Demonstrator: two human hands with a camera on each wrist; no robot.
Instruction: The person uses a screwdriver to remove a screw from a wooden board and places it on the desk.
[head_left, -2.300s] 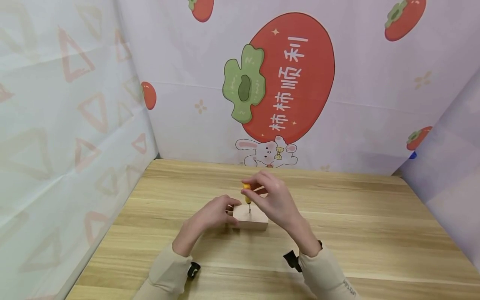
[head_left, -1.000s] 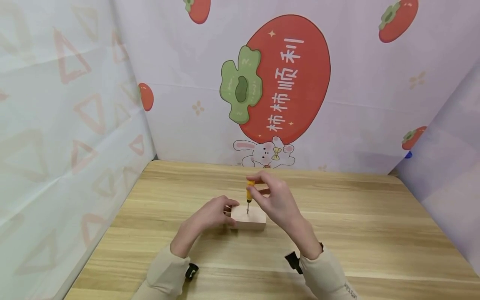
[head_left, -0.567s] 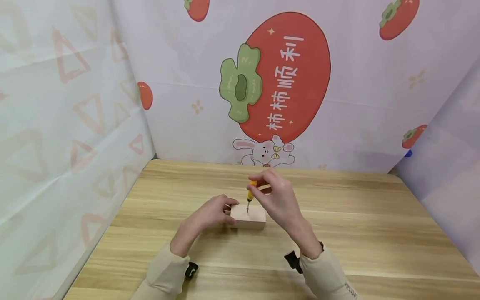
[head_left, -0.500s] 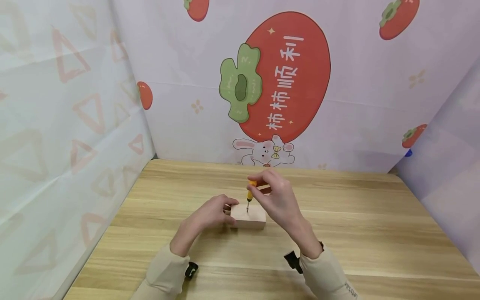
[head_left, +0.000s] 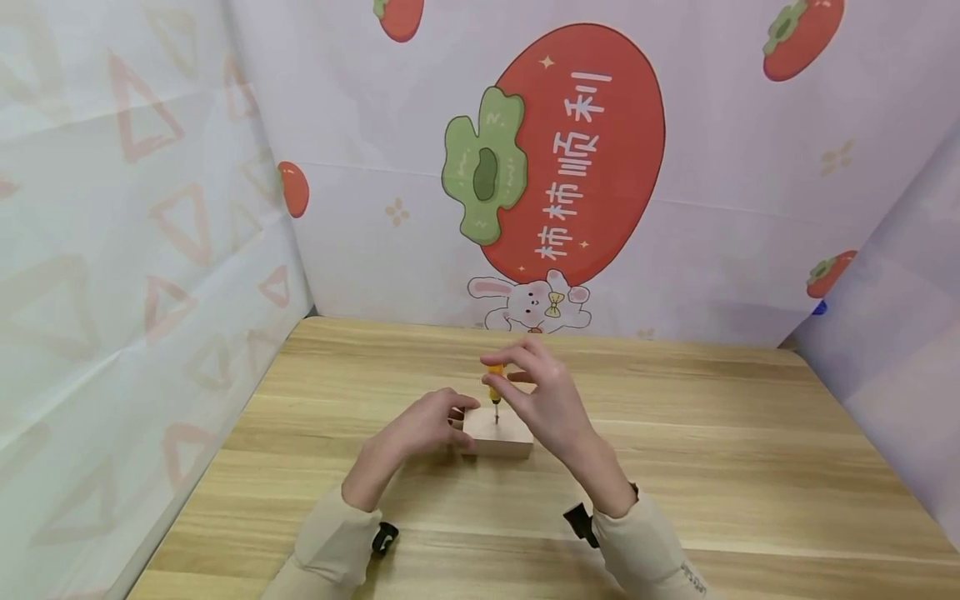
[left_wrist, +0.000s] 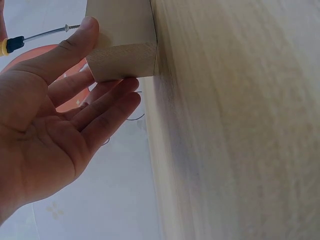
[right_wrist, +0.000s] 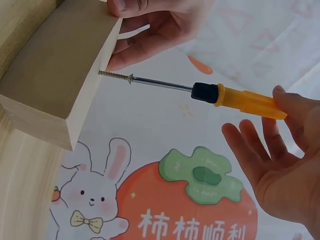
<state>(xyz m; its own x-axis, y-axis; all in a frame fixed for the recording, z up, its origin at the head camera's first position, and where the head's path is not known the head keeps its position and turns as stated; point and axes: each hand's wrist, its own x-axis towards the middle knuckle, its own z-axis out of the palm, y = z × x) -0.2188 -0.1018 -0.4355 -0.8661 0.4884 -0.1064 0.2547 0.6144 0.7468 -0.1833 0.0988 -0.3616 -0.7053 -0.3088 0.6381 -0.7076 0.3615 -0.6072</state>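
Note:
My right hand (head_left: 551, 408) pinches the end of a screwdriver's yellow handle (right_wrist: 247, 101) between thumb and fingers. The shaft (right_wrist: 162, 83) points down, its tip meeting the head of a screw (right_wrist: 116, 75). That screw stands in the top of a pale wooden block (head_left: 498, 429); most of its thread shows above the wood. With my left hand (head_left: 423, 425) I grip the block's left end, thumb on the near side and fingers on the far side. In the left wrist view the thumb (left_wrist: 82, 37) lies close to the screw, whose lower part is hidden behind it.
The block rests on a wood-grain table (head_left: 675, 467). A printed cloth (head_left: 750, 183) with persimmons and a rabbit hangs behind the table, and another cloth (head_left: 150, 250) with triangles hangs on the left. Black straps (head_left: 581, 525) are on both wrists.
The screwdriver leaned to the right about half a second ago and now stands more upright. My right hand has shifted slightly left, its fingers repositioned on the handle. Block and left hand stay in place.

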